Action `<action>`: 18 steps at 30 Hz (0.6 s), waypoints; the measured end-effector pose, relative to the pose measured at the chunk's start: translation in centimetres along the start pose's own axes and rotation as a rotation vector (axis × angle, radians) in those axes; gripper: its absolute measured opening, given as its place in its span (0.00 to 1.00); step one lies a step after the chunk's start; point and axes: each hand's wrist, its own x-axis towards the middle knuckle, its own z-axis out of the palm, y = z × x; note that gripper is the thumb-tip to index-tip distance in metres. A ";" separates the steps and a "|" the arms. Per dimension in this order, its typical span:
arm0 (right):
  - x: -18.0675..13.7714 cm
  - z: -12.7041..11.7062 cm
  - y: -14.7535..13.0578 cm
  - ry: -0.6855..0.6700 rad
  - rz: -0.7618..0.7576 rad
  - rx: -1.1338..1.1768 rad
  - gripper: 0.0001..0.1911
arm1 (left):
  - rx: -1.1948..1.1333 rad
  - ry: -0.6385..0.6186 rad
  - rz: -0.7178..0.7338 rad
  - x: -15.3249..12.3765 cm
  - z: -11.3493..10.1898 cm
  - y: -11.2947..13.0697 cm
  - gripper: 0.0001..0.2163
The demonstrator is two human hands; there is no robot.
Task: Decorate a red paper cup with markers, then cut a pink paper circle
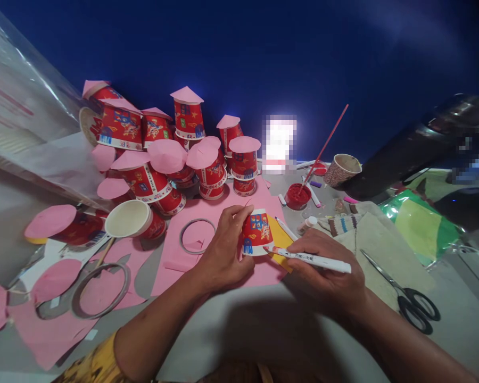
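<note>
My left hand (pixel 223 250) is closed around a red printed paper cup (pixel 256 232) that stands upside down on a pink paper sheet (pixel 207 255). My right hand (pixel 327 271) grips a white marker pen (pixel 311 259), its tip touching the cup's rim at the lower right. A yellow paper piece (pixel 281 239) lies just behind the pen. On the pink sheet to the left of my left hand rests a grey ring (pixel 197 236).
A heap of red cups with pink paper tops (pixel 171 154) fills the back. Black-handled scissors (pixel 415 303) lie at the right. A red paint pot (pixel 297 196) with a stick, a patterned cup (pixel 342 169), a larger ring (pixel 100 290) and pink offcuts (pixel 43 330) surround the spot.
</note>
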 end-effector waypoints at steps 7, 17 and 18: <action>0.1 -0.5 0.0 -0.068 0.022 0.004 0.02 | -0.008 0.000 0.004 -0.1 0.0 -0.1 0.44; 0.2 -0.3 -0.2 -0.049 -0.004 0.040 0.03 | -0.011 0.009 0.008 -0.1 0.1 -0.1 0.43; 0.2 -0.3 -0.2 -0.051 -0.007 0.037 0.03 | -0.011 0.007 0.007 -0.1 0.1 -0.1 0.43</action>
